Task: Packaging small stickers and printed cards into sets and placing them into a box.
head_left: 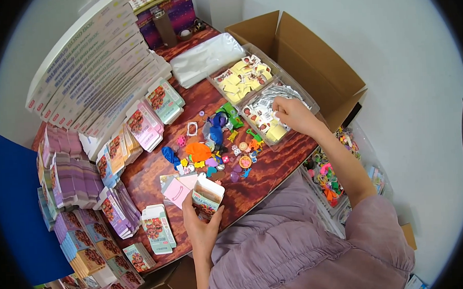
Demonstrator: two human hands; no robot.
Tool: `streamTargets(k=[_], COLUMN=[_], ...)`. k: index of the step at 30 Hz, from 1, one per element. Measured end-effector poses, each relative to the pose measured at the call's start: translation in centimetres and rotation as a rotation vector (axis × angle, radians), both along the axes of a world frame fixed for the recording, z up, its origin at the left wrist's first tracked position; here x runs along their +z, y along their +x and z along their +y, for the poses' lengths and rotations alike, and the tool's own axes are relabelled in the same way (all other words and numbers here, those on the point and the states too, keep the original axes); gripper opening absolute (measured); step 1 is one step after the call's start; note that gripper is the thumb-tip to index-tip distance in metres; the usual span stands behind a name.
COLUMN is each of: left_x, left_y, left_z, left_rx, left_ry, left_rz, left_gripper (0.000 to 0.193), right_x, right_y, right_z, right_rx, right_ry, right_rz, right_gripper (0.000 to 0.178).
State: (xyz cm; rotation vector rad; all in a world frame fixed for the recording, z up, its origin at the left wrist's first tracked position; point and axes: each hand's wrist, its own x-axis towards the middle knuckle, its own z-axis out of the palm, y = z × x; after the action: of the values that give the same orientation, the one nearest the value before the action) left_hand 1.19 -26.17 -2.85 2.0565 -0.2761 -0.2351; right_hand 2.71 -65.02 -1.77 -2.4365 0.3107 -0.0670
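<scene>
My left hand (200,224) grips a small open cardboard box (208,195) with a printed front, held just above the near edge of the wooden table (274,166). My right hand (290,113) reaches into a clear tray of small packets and yellow cards (268,114), its fingertips pinched among them; what they pinch is hidden. A second clear tray with yellow cards (241,78) lies just beyond. Between my hands lies a pile of small colourful toys (216,145). A pink card (175,191) rests on the table beside the box.
Stacks of flat printed boxes (113,149) line the table's left side, with tall white stacks (91,63) behind. An open brown carton (310,63) stands at the back right. A clear plastic bag (207,57) lies at the back. Bins of colourful toys (328,179) stand to my right.
</scene>
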Motion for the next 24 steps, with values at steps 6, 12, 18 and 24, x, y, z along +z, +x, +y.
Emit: streamTargets(k=[6, 12, 18, 24], left_x=[0.0, 0.8, 1.3, 0.5], left_y=[0.1, 0.7, 0.6, 0.3], left_z=[0.2, -1.2, -2.4, -2.8], left_rx=[-0.002, -0.08, -0.137, -0.124], left_ry=[0.023, 0.03, 0.054, 0.154], left_rz=[-0.066, -0.161, -0.183, -0.314], left_gripper=[0.075, 0.073, 0.072, 0.07], right_x=[1.4, 3.2, 3.1, 6.2], right_y=[-0.9, -2.0, -2.4, -1.8], right_z=[0.2, -1.2, 0.8, 11.9], right_rx=[-0.203, -0.266, -0.013, 0.048], right_ry=[0.431, 1.075, 1.746, 1.021], right_rz=[-0.137, -0.186, -0.11, 0.258], right_gripper=[0.006, 0.009, 0.017, 0.011])
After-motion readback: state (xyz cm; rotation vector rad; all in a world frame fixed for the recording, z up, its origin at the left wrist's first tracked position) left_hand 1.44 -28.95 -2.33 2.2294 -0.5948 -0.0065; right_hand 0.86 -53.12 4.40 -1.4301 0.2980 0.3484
